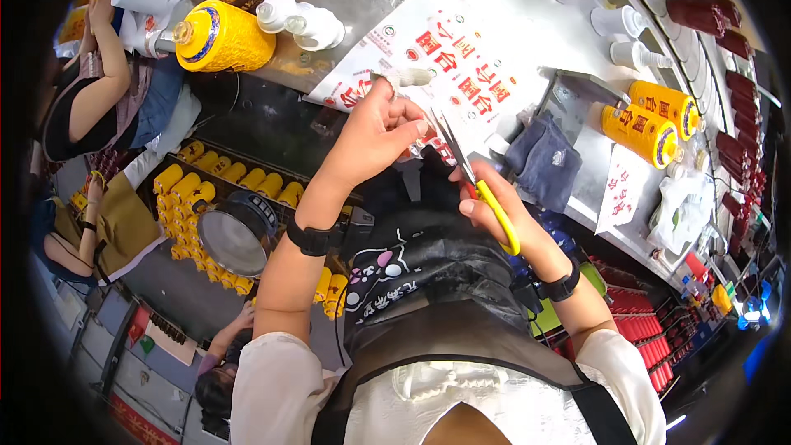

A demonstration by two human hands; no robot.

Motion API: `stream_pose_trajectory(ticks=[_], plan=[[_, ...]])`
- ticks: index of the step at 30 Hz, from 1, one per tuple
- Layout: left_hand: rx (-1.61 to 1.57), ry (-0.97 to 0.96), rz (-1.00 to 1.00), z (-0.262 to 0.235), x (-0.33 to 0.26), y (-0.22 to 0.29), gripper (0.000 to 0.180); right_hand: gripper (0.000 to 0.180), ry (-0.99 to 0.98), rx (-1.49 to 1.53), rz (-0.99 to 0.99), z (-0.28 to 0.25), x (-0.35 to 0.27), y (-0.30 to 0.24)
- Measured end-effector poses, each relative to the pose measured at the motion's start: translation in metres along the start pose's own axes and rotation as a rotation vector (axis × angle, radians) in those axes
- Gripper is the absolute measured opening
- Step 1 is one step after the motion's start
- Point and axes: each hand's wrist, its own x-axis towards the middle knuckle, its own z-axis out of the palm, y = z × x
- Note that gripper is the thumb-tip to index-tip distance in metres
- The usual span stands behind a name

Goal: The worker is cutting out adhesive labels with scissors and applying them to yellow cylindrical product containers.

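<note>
Yellow plastic handles mark the scissors (482, 189), which the right hand (494, 198) grips with its fingers curled through the loops, the steel blades parted and pointing up toward the left hand (375, 128); the left hand is closed in a pinch, thumb and fingertips pressed together on something small and pale just beside the blade tips, though what that scrap is cannot be told; both hands hover above the near edge of a metal worktable (346, 0), over a white printed sheet with red characters (445, 58) that lies flat on it; a folded grey cloth (544, 161) rests on the table just right of the scissors; further right, two yellow cylindrical bottles (655, 119) lie on their sides, touching one another; at the far left of the table a large yellow jar (222, 37) lies tipped beside small white bottles (301, 21); below the table edge, rows of yellow caps (222, 177) sit in a tray; each wrist wears a black band; another person's arm (99, 74) shows at the far left
</note>
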Motion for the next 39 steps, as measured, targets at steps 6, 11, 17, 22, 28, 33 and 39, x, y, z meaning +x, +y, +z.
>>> stream_pose_trajectory(ticks=[6, 11, 17, 22, 28, 33, 39], plan=[[-0.017, -0.005, 0.003, -0.003, 0.004, -0.005, 0.049, 0.032, -0.012, 0.039, 0.048, -0.001, -0.004, 0.011], [0.010, -0.033, -0.012, 0.000, 0.006, -0.006, 0.053, 0.031, -0.029, 0.021, 0.031, -0.002, -0.006, 0.015], [-0.084, -0.077, -0.057, 0.000, 0.005, 0.000, 0.055, 0.030, -0.021, 0.024, 0.054, -0.004, -0.006, 0.015], [-0.131, -0.111, -0.057, -0.002, 0.005, 0.000, 0.057, 0.029, -0.051, 0.001, 0.057, -0.004, -0.004, 0.011], [-0.116, -0.105, -0.066, 0.001, 0.006, -0.003, 0.062, 0.027, -0.028, -0.024, 0.031, -0.002, -0.002, 0.010], [-0.069, -0.101, -0.083, 0.000, 0.006, -0.005, 0.062, 0.023, -0.016, 0.034, 0.120, -0.002, -0.003, 0.009], [-0.057, -0.103, -0.111, -0.001, 0.007, -0.004, 0.061, 0.019, -0.009, 0.019, 0.078, -0.002, 0.000, 0.014]])
